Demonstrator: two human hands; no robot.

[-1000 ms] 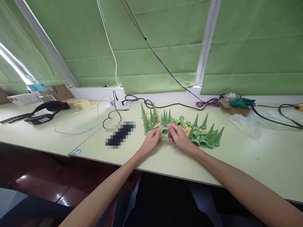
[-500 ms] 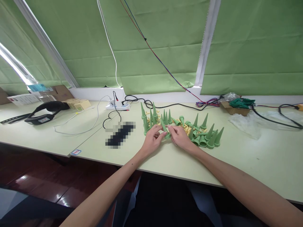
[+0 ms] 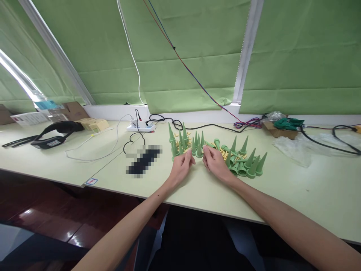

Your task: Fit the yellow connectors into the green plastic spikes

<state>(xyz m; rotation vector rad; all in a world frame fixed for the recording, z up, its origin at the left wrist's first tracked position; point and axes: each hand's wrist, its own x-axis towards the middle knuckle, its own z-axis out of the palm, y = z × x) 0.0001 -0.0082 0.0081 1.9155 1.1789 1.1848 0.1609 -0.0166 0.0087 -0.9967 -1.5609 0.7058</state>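
My left hand is closed above the table, thumb against its curled fingers. Facing it, my right hand is closed in a pinch; what either hand holds, if anything, is hidden. Between and just beyond my fingertips a green plastic cone spike stands point up beside other small upright cones. More green cone spikes stand behind my left hand, with small yellow plastic pieces among them. To the right of my right hand lies a cluster of upright and tipped cones, some showing hollow open ends.
A power strip with black and white cables sits at the back. A pixelated dark object lies left of my hands. Farther left are a black headset and small boxes. At right are a cardboard box and clear plastic bags.
The green cone that both hands were holding now stands upright on the table beyond them. My hands have moved slightly apart, and their fingers are curled in.
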